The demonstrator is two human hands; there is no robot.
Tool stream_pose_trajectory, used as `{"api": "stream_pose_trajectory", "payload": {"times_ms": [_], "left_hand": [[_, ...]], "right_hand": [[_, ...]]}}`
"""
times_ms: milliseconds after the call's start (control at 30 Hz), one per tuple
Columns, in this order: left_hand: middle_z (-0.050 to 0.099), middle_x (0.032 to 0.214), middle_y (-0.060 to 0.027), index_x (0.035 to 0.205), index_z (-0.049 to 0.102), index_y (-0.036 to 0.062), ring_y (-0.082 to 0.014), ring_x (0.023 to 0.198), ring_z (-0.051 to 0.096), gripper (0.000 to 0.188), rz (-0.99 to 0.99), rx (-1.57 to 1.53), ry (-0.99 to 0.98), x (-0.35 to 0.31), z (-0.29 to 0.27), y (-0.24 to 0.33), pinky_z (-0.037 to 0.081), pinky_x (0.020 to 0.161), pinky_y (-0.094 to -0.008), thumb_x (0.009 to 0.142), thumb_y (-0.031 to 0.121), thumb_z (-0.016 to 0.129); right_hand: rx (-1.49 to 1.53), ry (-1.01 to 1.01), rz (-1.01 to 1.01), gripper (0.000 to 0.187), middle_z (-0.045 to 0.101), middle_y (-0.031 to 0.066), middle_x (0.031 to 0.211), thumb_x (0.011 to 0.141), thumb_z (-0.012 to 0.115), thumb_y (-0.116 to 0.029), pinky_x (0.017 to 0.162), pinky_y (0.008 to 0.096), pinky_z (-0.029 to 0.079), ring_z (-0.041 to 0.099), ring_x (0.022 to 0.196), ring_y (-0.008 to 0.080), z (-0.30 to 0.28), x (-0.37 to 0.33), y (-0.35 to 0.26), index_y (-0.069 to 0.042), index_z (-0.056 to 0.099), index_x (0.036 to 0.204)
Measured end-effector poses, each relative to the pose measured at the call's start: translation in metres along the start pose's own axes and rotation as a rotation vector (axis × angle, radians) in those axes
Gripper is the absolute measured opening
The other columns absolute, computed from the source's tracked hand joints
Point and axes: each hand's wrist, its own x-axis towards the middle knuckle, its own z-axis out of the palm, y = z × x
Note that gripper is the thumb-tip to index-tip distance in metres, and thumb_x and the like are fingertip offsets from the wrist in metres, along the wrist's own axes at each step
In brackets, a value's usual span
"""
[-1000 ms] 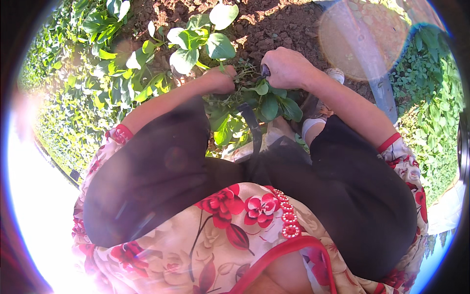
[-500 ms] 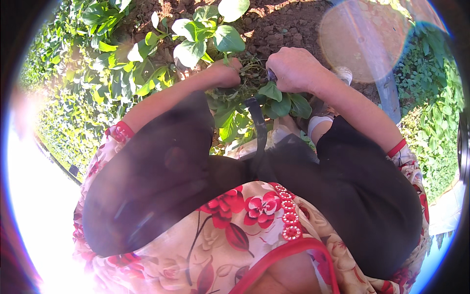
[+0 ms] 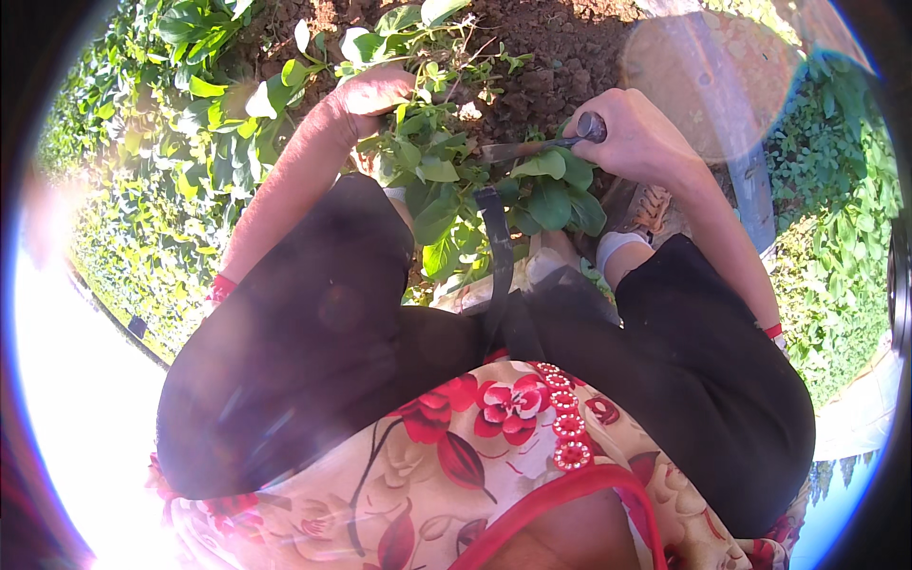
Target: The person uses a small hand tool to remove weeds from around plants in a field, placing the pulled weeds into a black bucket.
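Note:
My left hand [image 3: 375, 92] is closed around a sprawling leafy weed [image 3: 454, 68], whose thin stems hang out to the right over other leaves. Its fingertips are partly hidden by leaves. In my right hand [image 3: 635, 135] is a small knife-like tool [image 3: 532, 149]; its rounded grey handle end shows at my fist, and the narrow dark blade points left, just above broad green leaves. Below the blade a broad-leaved plant [image 3: 551, 195] grows between my feet. Another broad-leaved plant [image 3: 385, 43] stands beyond my left hand, partly covered by the weed.
Brown, clumpy soil [image 3: 551, 57] lies beyond my hands. Dense leafy plants [image 3: 204, 142] fill the left side, and more greenery [image 3: 836, 161] stands at the right beside a pale strip [image 3: 755, 195]. My shoe [image 3: 654, 207] is close to the right hand. A dark strap [image 3: 499, 247] hangs in front.
My hands have moved apart. The left went up and left, bringing the weed over the broad-leaved plant; the right moved right, and the tool's blade now shows.

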Motion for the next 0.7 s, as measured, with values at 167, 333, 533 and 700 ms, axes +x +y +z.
{"api": "stream_pose_trajectory", "payload": {"times_ms": [167,333,533,700], "left_hand": [[0.067,0.079,-0.0066,0.088,0.066,-0.0036,-0.0131,0.068,0.064,0.018,-0.001,-0.003,-0.077,0.006,0.022,0.018,0.054,0.058,-0.0300,0.080,0.013,0.065],[0.066,0.076,-0.0061,0.085,0.065,-0.0041,-0.0130,0.067,0.064,0.016,-0.044,0.098,-0.100,-0.006,0.061,0.038,0.054,0.058,-0.0292,0.079,0.011,0.065],[0.067,0.075,-0.0069,0.083,0.067,-0.0048,-0.0123,0.063,0.063,0.021,0.006,0.025,-0.138,0.000,0.047,0.031,0.054,0.057,-0.0291,0.080,0.015,0.068],[0.066,0.078,-0.0065,0.092,0.065,-0.0027,-0.0138,0.071,0.064,0.020,0.022,0.024,-0.061,-0.011,0.058,0.053,0.053,0.062,-0.0318,0.083,0.014,0.057]], "right_hand": [[-0.185,-0.003,-0.113,0.019,0.064,0.0151,0.070,0.068,0.067,-0.011,0.062,0.0378,0.049,0.062,0.066,0.0339,-0.002,-0.008,0.001,-0.004,0.071,0.085],[-0.198,-0.091,-0.243,0.020,0.064,0.0137,0.070,0.064,0.067,-0.009,0.062,0.0400,0.049,0.062,0.068,0.0351,0.002,-0.022,-0.005,-0.009,0.071,0.083],[-0.268,-0.264,-0.331,0.022,0.064,0.0115,0.070,0.061,0.067,-0.008,0.062,0.0416,0.051,0.063,0.069,0.0344,0.011,-0.029,-0.009,-0.011,0.071,0.083],[-0.233,-0.242,-0.271,0.021,0.064,0.0117,0.069,0.062,0.067,-0.010,0.061,0.0424,0.050,0.063,0.068,0.0348,0.005,-0.032,-0.010,-0.011,0.072,0.082]]}}
